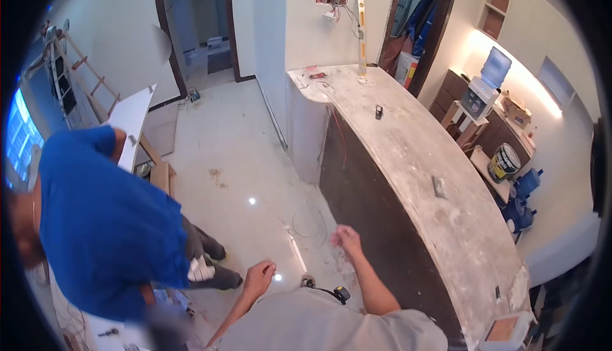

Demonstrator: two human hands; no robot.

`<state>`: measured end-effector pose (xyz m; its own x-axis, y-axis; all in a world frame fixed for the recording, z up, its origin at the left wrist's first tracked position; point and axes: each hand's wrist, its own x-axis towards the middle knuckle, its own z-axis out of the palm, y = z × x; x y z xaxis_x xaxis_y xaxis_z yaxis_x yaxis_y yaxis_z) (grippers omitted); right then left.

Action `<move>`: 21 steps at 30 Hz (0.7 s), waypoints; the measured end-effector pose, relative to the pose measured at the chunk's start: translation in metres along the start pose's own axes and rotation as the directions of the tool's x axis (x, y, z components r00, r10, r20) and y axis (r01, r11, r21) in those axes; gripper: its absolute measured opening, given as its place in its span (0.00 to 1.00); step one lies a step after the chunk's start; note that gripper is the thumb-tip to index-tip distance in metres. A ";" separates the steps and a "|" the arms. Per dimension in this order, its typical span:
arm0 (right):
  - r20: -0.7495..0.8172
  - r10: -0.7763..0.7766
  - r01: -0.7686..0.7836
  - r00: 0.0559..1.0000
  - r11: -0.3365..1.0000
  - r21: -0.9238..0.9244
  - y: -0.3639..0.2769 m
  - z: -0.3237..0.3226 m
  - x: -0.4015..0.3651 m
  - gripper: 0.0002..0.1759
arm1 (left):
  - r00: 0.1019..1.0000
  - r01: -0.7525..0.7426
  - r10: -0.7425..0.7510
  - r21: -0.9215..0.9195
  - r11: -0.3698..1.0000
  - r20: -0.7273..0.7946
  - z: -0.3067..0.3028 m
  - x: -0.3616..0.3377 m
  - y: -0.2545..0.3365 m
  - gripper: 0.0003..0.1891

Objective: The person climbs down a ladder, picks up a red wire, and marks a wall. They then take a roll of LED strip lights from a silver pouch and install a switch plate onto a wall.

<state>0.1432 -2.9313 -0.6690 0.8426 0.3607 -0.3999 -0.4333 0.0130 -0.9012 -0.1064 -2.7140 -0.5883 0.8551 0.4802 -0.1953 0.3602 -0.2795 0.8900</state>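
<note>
My left hand (258, 276) is in front of my body above the pale floor, its fingers curled together. Whether anything small is pinched in them is hidden. Farther forward, my right hand (346, 239) is raised beside the dark front panel (376, 204) of the long curved counter. Motion blurs its bent fingers, and no object shows in them. A thin loop of wire (310, 228) lies on the floor near that hand; I cannot see any contact. At my waist sits a black tape measure (342, 294).
A co-worker in a blue shirt (108, 217) bends at my left near a white board (135, 118). On the dusty counter top (408, 140) are a small black device (379, 112), a grey piece (439, 187) and an upright yellow level (362, 32). A ladder (83, 64) leans behind.
</note>
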 end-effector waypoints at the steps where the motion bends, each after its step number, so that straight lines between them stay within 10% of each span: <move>1: 0.016 -0.055 0.055 0.998 0.998 0.021 -0.029 0.014 0.037 0.16 | 1.000 -0.002 0.003 0.018 1.000 -0.024 -0.007 0.020 -0.003 0.10; 10: 0.106 -0.649 0.656 0.754 0.752 -0.068 -0.300 0.167 0.347 0.19 | 0.960 0.009 -0.073 -0.232 0.973 -0.269 -0.082 0.259 -0.031 0.08; 21: -0.092 -0.696 0.695 0.712 0.717 -0.051 -0.473 0.216 0.569 0.25 | 0.963 -0.247 0.231 -0.116 0.962 -0.138 -0.216 0.631 0.095 0.08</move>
<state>0.7582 -2.5305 -0.4341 0.9309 0.1620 0.3275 0.2912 0.2124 -0.9328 0.3871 -2.2576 -0.5377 0.8552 0.5130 0.0743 0.0920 -0.2913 0.9522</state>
